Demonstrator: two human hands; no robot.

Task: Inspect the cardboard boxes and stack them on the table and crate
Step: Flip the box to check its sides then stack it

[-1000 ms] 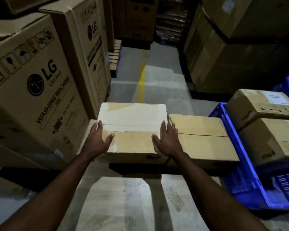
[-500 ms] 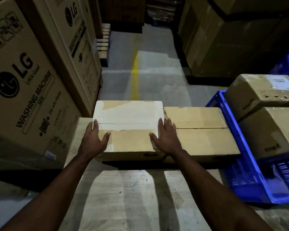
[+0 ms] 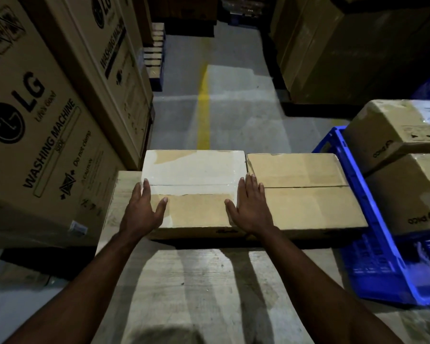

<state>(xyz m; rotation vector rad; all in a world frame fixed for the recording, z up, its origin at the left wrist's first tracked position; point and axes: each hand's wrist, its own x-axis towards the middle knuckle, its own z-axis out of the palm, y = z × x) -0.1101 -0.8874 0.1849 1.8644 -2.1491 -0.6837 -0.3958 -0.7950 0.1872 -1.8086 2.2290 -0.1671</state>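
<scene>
Fingers (image 3: 145,191) of both hands lie straight and hold nothing. The left hand (image 3: 140,212) rests on the left edge of the cardboard box (image 3: 194,170) and the right hand (image 3: 251,209) on its right edge. The box sits at the bench's (image 3: 209,281) far end, its long axis running left to right, touching a second box (image 3: 303,194). The blue crate (image 3: 382,264) holds two more boxes (image 3: 412,189).
</scene>
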